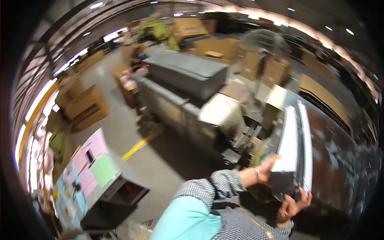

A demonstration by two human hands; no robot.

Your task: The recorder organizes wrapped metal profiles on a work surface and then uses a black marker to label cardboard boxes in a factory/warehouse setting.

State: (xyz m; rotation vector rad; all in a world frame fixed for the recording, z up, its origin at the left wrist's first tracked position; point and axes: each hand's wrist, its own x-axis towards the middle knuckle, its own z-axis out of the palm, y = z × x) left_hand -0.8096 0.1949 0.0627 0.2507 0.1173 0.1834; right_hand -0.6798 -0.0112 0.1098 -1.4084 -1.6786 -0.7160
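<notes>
My left hand (pixel 262 173) grips the left side of a long white-and-black piece (pixel 286 154). Its white top faces up, its near end is dark, and a black strip runs beside a second white edge; blur hides its exact kind. At that near end, my right hand (pixel 294 205) has its fingers bent round the lower right corner. Some fingers of both hands are hidden by the piece. It lies over the left edge of a dark brown, scuffed worktable (pixel 332 164).
Left of me stands a cabinet with pink and green sheets (pixel 105 170). Ahead is a large grey box (pixel 186 72) on a long grey unit, with a pale cloth (pixel 222 110) at its near end. Cardboard boxes (pixel 88 106) stand left; a yellow line (pixel 138 147) marks the floor.
</notes>
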